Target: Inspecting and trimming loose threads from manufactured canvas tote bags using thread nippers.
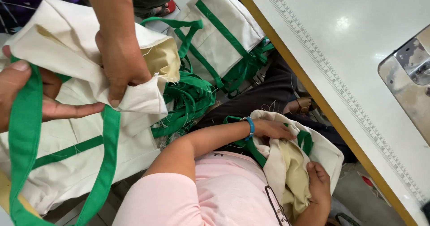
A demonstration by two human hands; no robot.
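My left hand (27,94) pinches the green strap (24,132) of the cream tote bag (67,159), thumb pressed on top, while my right hand (121,67) grips its folded cream edge just beside. Right of that bag, a co-worker in pink (224,194) works both hands into another cream bag (291,163) below the white sewing table (340,51).

Both hands are hemmed in by cloth. The left hand (27,96) has a green strap (24,132) draped across it and cream bag fabric (67,42) bunched above. The right hand (121,64) presses into that same fabric, with a tangle of green straps (188,96) just beside it on its right. Below the hands, a co-worker's arm (201,141) and pink shoulder (179,199) block the way. Farther right, the white table (358,42) lies open beyond its yellow edge (313,96).
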